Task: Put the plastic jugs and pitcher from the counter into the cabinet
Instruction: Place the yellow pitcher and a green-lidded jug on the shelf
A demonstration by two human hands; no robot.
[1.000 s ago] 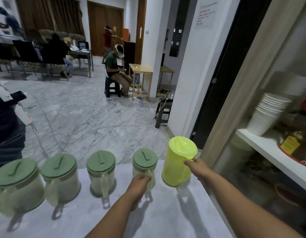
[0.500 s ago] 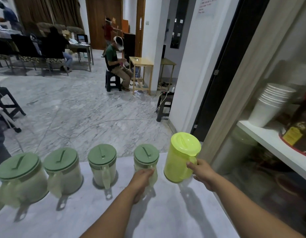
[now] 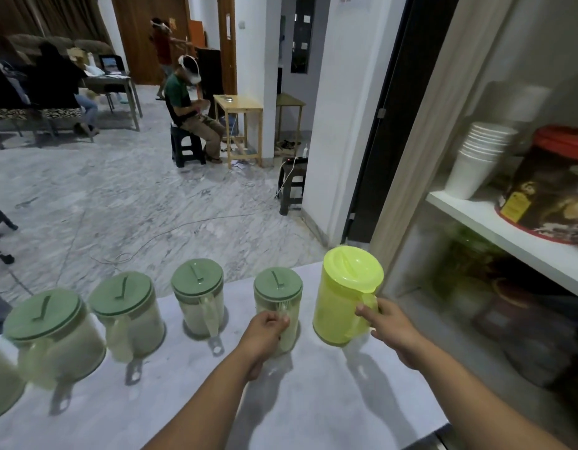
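A row of clear plastic jugs with green lids stands along the far edge of the white counter. My left hand is closed around the handle of the rightmost green-lidded jug. To its right is a bright yellow pitcher, and my right hand grips its handle. The pitcher looks slightly raised and tilted next to the open cabinet. Three more green-lidded jugs stand to the left, untouched.
The cabinet at the right holds a stack of white cups and a dark tub with a red lid on its white shelf, with dark containers below. Beyond the counter lies a marble floor with cables, stools, tables and several people.
The view has dipped and shifted slightly. Both hands have stayed on their handles, and the yellow pitcher has come up a little off the counter.
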